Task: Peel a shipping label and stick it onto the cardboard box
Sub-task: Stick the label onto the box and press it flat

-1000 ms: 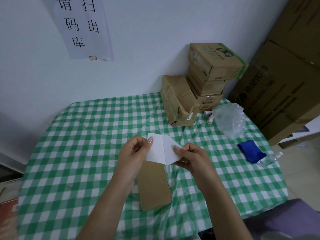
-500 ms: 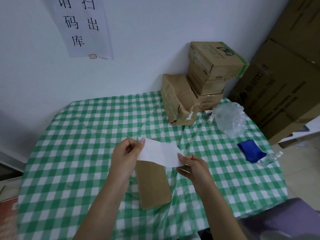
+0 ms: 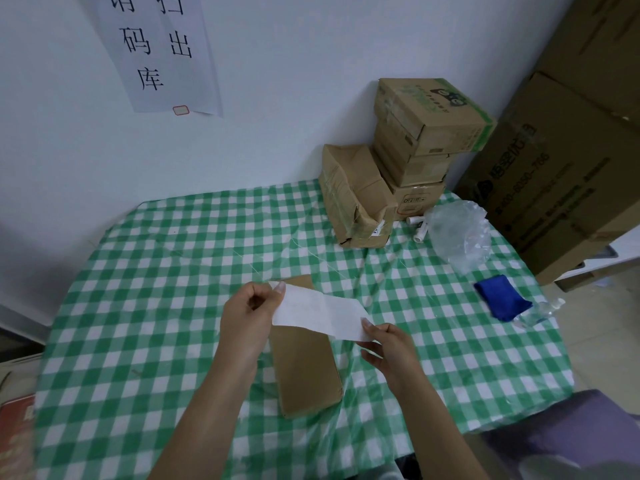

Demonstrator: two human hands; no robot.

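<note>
The folded shipping label (image 3: 320, 311) now opens out flat, left hand (image 3: 247, 315) and right hand (image 3: 389, 344) each pinching an end above the cardboard box (image 3: 306, 368), peel nearly through.

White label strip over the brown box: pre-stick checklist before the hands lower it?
1. Both ends held: left hand pinches one end of the white paper label strip, right hand the other. ok.
2. Strip spread flat, no fold: ok.
3. Flat brown cardboard box lies directly below on the green-and-white checked tablecloth: ok.
4. Top face of the box bare where visible: ok.
5. Strip lined up with the box: it crosses the box at a slant and overhangs its right edge. not ok.
6. Backing fully off, sticky side down: cannot tell.
</note>
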